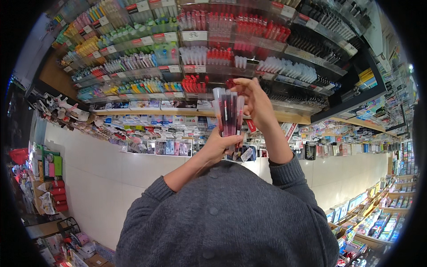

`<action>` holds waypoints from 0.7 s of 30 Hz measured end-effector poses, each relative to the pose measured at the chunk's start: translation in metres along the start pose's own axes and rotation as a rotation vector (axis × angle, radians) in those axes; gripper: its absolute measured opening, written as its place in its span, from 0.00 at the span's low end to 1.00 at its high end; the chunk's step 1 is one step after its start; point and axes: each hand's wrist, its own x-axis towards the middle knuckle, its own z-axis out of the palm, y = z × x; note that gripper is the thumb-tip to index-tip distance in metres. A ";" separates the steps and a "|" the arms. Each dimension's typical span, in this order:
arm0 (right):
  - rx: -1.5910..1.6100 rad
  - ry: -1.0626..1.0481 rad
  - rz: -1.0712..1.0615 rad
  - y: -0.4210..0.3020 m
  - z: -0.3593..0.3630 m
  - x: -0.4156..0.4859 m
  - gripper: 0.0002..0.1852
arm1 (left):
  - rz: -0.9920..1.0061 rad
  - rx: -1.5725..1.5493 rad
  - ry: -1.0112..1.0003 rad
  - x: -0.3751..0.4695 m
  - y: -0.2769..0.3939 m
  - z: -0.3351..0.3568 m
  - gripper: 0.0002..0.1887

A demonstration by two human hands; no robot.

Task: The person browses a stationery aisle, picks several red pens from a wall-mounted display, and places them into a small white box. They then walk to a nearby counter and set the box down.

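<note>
A bunch of slim pens [229,113] with clear caps and dark red barrels stands nearly upright in front of my chest. My left hand [221,146] is wrapped around its lower end, the thumb lying across the front. Just right of the pen tops is my right hand [255,101], its fingers bent and spread apart. I see nothing held in it; whether its fingertips touch the pens is hard to tell. Behind both hands rises a pen display with clear-fronted rows, where red pens [194,84] and white-capped pens [298,70] stand.
A wooden shelf edge [153,113] runs below the pen rows, with boxed goods [173,147] under it. Pale floor tiles [96,170] lie around me. Stocked bins [377,223] stand at lower right, and red rolls [58,195] at left.
</note>
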 end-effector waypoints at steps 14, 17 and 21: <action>-0.576 -0.472 -0.274 -0.006 0.044 -0.040 0.14 | 0.074 0.250 -0.175 -0.028 0.043 -0.056 0.24; -0.661 -0.416 -0.306 -0.004 0.055 -0.040 0.14 | 0.075 0.310 -0.221 -0.033 0.050 -0.061 0.23; -0.764 -0.358 -0.458 0.005 0.064 -0.039 0.12 | 0.107 0.434 -0.230 -0.039 0.058 -0.064 0.20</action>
